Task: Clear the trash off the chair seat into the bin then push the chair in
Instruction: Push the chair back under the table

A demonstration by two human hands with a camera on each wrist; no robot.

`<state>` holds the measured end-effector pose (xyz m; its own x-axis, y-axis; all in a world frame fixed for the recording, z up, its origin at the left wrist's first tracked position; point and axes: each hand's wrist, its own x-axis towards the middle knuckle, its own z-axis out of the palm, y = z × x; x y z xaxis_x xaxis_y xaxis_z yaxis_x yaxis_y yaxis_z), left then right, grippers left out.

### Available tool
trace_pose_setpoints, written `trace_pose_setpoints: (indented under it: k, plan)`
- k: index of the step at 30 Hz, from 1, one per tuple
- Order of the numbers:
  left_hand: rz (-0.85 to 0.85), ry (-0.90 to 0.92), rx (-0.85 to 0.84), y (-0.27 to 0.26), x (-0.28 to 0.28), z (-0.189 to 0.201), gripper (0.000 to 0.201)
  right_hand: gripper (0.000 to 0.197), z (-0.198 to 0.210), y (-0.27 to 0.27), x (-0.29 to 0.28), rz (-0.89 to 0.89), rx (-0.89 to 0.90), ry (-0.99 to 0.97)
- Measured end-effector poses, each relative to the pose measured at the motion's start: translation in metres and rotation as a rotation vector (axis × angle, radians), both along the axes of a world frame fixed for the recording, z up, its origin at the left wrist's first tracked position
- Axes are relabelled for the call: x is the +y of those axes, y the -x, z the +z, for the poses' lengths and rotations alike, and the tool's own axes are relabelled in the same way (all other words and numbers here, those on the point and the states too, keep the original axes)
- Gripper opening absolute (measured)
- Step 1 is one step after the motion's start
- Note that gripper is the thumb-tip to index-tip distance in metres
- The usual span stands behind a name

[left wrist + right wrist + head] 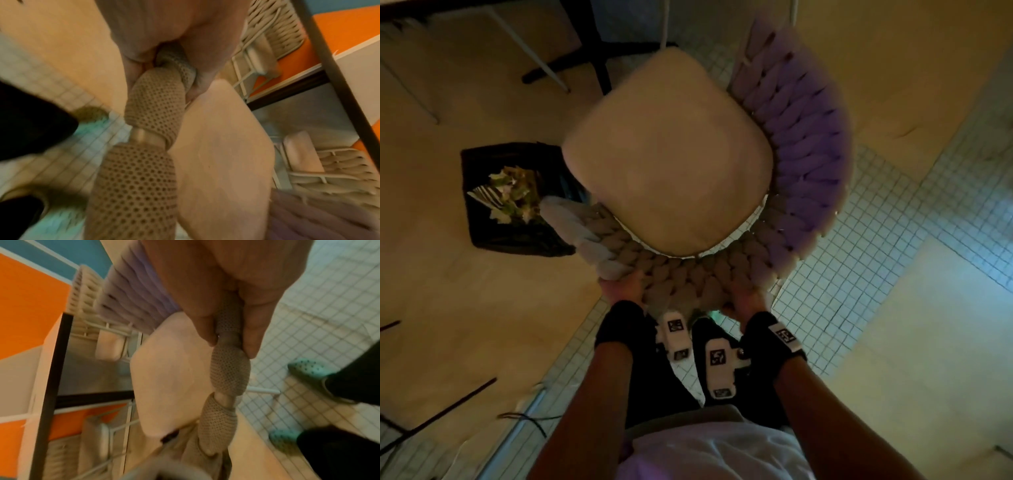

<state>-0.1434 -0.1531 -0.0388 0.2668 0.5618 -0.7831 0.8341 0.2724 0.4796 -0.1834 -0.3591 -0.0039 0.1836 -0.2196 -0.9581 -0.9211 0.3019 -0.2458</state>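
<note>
Here both the left hand (624,287) and right hand (745,297) grip the chair (722,274) backrest, bin (517,198) beside it, table legs (595,44) ahead.

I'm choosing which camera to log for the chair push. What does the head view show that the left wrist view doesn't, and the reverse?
Only the head view shows the bin with trash in it left of the chair, and both hands, left hand and right hand, on the woven backrest.

Only the left wrist view shows orange panels and other woven chairs ahead.

Both show the bare seat cushion and tiled floor.
</note>
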Motion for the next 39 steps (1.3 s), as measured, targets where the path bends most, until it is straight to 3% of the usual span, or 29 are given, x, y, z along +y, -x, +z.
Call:
trace_pose_setpoints:
  k: [4, 7, 8, 9, 13, 17, 22, 27, 30, 36, 39]
  plan:
    - [-0.053, -0.172, 0.009, -0.016, 0.038, 0.013, 0.078, 0.05, 0.009, -0.008, 0.023, 0.076, 0.086, -0.089]
    - [0.004, -0.194, 0.025, -0.005, 0.015, 0.024, 0.084, 0.091, 0.0, -0.04, -0.017, 0.188, 0.02, 0.315]
    - [-0.007, -0.166, 0.027, 0.003, 0.006, 0.023, 0.086, 0.095, -0.004, -0.05, -0.039, 0.172, -0.005, 0.437]
    - [-0.022, -0.154, 0.037, 0.006, -0.001, 0.027, 0.086, 0.09, -0.009, -0.061, -0.058, 0.131, -0.048, 0.515]
    - [-0.052, -0.178, -0.019, 0.012, 0.0, 0.024, 0.09, 0.062, -0.022, -0.081, -0.097, 0.059, -0.162, 0.532]
    - [-0.101, -0.176, -0.075, 0.02, 0.032, 0.022, 0.088, 0.048, -0.02, -0.05, -0.069, -0.05, -0.256, 0.431]
    - [-0.178, -0.192, -0.076, 0.021, 0.113, 0.024, 0.09, 0.042, 0.003, -0.003, -0.029, -0.017, -0.2, 0.064]
    - [-0.013, -0.202, -0.095, 0.039, 0.127, 0.016, 0.093, 0.04, -0.002, -0.009, -0.033, -0.099, -0.258, 0.054]
    - [0.022, -0.11, -0.078, 0.055, 0.133, 0.006, 0.085, 0.041, -0.007, 0.001, -0.009, -0.12, -0.269, 0.046]
    - [0.07, -0.205, -0.135, 0.052, 0.194, 0.0, 0.056, 0.042, -0.001, 0.023, 0.059, -0.219, -0.27, -0.073]
    - [0.139, -0.15, -0.248, 0.042, 0.217, -0.006, 0.064, 0.04, -0.003, 0.003, 0.091, -0.259, -0.308, -0.097]
